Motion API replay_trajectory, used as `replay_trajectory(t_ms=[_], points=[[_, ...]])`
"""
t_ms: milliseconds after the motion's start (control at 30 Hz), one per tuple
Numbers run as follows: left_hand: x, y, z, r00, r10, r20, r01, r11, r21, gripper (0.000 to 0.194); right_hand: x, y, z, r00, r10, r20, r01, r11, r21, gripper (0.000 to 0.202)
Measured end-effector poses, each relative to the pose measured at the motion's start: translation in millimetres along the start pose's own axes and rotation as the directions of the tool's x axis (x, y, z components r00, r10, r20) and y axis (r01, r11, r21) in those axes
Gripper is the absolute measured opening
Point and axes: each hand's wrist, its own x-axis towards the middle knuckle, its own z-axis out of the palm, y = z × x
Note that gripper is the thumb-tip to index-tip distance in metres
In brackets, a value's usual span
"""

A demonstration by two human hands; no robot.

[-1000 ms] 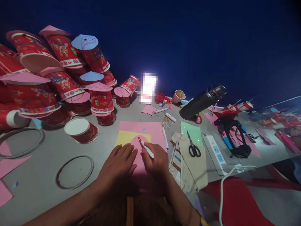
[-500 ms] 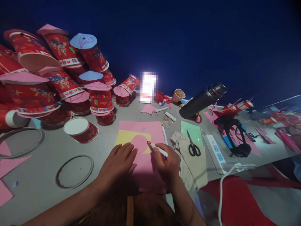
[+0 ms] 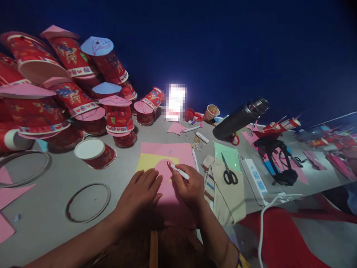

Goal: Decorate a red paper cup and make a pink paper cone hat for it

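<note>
A white marker (image 3: 182,172) with a red tip is pinched in my right hand (image 3: 191,186). Its tip meets the upper part of a pink paper circle (image 3: 163,169), where short red marks show. Beneath the circle lies a yellow sheet (image 3: 147,160), on top of a larger pink sheet (image 3: 178,201). My left hand (image 3: 141,190) rests flat with its fingers stretched out at the circle's left edge. It holds nothing. A second white marker (image 3: 194,159) lies along the pink sheet's right edge.
Red paper cups (image 3: 118,117) with paper tops are stacked at the left. Scissors (image 3: 229,171) lie on beige cloth (image 3: 227,197), beside a power strip (image 3: 254,182). Behind stands a dark thermos (image 3: 237,121), leaning in view. A grey ring (image 3: 88,203) lies left of my arm.
My right hand has moved left with the marker, bringing its tip from the circle's right edge to its upper part. My left hand has stayed in place.
</note>
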Motion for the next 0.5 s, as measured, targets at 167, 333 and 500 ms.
replay_trajectory(t_ms=[167,333,500], points=[[1,1,-1.7,0.999,-0.024,0.026,0.024,1.0,-0.012,0.03,0,2,3,1.0,0.003,0.023,-0.003,1.0,0.007,0.02],[1,-1,-3.7,0.998,-0.013,0.056,0.015,0.999,-0.033,0.03,-2,3,1,1.0,-0.004,0.021,0.004,1.0,0.014,0.017],[0,-1,-2.2,0.998,-0.035,0.045,0.037,0.998,-0.057,0.031,-7,4,-11,0.999,0.02,0.032,-0.02,1.0,0.0,0.015]])
